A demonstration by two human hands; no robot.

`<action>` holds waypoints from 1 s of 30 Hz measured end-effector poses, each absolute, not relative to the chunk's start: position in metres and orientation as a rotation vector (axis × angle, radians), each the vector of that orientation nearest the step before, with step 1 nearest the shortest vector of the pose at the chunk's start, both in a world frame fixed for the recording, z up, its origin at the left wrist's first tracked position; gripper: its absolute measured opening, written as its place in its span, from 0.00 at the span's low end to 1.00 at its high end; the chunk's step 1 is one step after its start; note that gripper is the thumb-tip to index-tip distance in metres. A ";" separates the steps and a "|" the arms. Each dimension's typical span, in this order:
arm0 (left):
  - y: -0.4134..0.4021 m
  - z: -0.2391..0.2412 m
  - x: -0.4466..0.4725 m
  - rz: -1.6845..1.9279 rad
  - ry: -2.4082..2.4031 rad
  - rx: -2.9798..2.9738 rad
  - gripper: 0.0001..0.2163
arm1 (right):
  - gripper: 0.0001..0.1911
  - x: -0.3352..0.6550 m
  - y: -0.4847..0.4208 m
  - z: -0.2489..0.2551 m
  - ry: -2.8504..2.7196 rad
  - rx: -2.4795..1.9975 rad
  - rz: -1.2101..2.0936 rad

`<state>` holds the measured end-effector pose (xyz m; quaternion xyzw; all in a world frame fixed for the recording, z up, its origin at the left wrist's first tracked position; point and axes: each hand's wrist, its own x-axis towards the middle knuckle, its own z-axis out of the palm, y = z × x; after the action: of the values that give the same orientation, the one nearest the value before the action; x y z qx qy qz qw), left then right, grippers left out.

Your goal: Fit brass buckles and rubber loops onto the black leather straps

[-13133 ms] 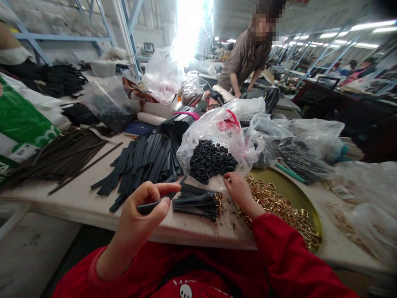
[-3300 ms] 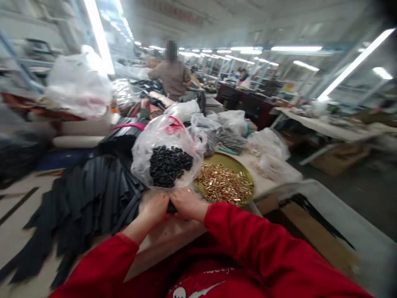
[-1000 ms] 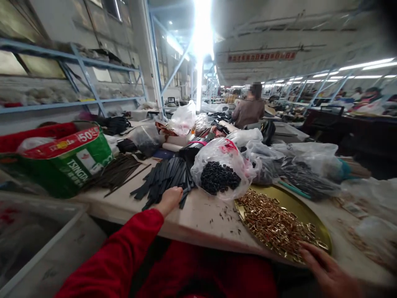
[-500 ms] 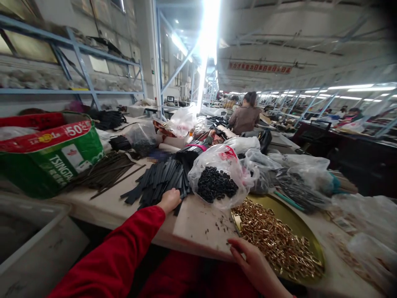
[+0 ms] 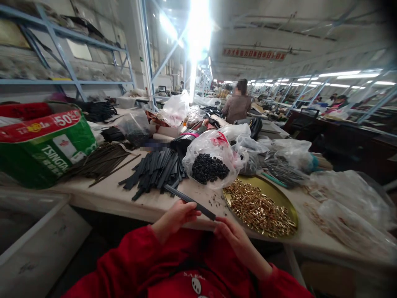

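A flat black strip (image 5: 203, 210) slants in front of me above the table's front edge. My left hand (image 5: 178, 217) is closed on its middle, thumb on top. My right hand (image 5: 231, 234) has its fingertips at the strip's lower right end; whether they hold anything else is hidden. Behind my left hand, a pile of similar black strips (image 5: 155, 169) lies fanned out on the table. A clear plastic bag (image 5: 198, 147) holding small black rings (image 5: 209, 167) stands beyond the hands. To the right is a gold round tray (image 5: 287, 203) heaped with small gold metal fittings (image 5: 260, 209).
A green and red bag (image 5: 40, 153) stands at the left, beside thin brown strips (image 5: 102, 161). Below it is a pale plastic bin (image 5: 46, 231). More clear bags (image 5: 350, 215) lie at the right. Farther back, a person (image 5: 237, 103) is among the tables.
My left hand has drawn one black strip off the pile and brought it toward me. My right hand has come over to the strip's end. The view has shifted.
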<state>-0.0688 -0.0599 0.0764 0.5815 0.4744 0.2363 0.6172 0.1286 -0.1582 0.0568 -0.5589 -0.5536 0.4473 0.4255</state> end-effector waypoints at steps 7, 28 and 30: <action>-0.102 0.066 -0.039 0.764 0.846 0.638 0.08 | 0.21 0.123 -0.162 0.070 -1.152 -1.425 1.146; -0.018 0.037 -0.070 0.651 0.831 0.575 0.11 | 0.23 0.112 -0.087 0.048 -1.297 -1.564 1.992; -0.013 0.037 -0.073 0.593 0.795 0.632 0.10 | 0.22 0.113 -0.073 0.053 -1.363 -1.530 1.991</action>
<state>-0.0732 -0.0126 0.0366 0.2981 0.3749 0.2796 0.8321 0.1130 -0.0734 0.0531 -0.5300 -0.4723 0.6899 0.1419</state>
